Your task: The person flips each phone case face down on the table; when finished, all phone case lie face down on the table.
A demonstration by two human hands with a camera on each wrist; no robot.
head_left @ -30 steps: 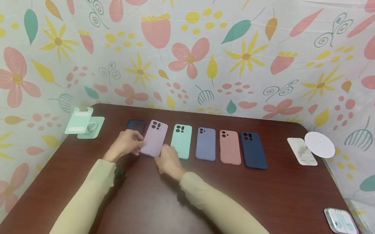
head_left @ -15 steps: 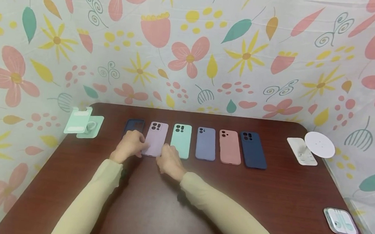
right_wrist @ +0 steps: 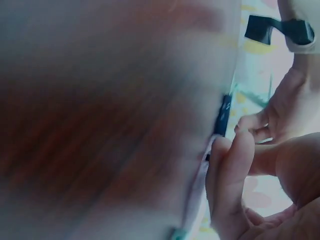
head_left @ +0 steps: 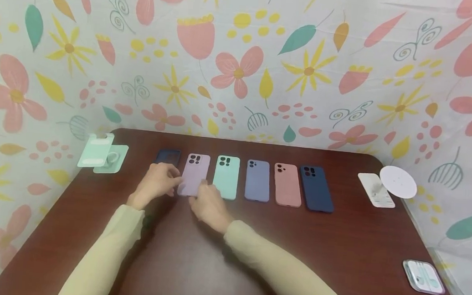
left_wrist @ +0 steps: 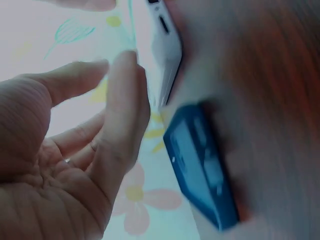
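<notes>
A row of phone cases lies across the brown table. My left hand [head_left: 155,183] is at the left edge of the lilac phone case [head_left: 195,172], its thumb and fingers loosely bent with a gap between them in the left wrist view. At the lilac case's lower right corner, my right hand [head_left: 210,205] pinches with bent fingers and thumb; in the right wrist view its fingertips [right_wrist: 220,147] overlap the case's edge. Partly behind the left hand lies a dark blue case [head_left: 168,155]. Just right of the lilac one is a mint green case [head_left: 226,176].
Further right lie a lavender-blue case [head_left: 257,181], a pink case [head_left: 287,185] and a navy case [head_left: 316,189]. A mint stand [head_left: 98,151] is at the left edge. A white stand [head_left: 398,181] and boxed earphones [head_left: 423,276] sit on the right.
The lilac case, tilted a second ago, now lies flatter and straighter in the row. My left hand shifted slightly right, then back left. My right hand stays at the lower corner.
</notes>
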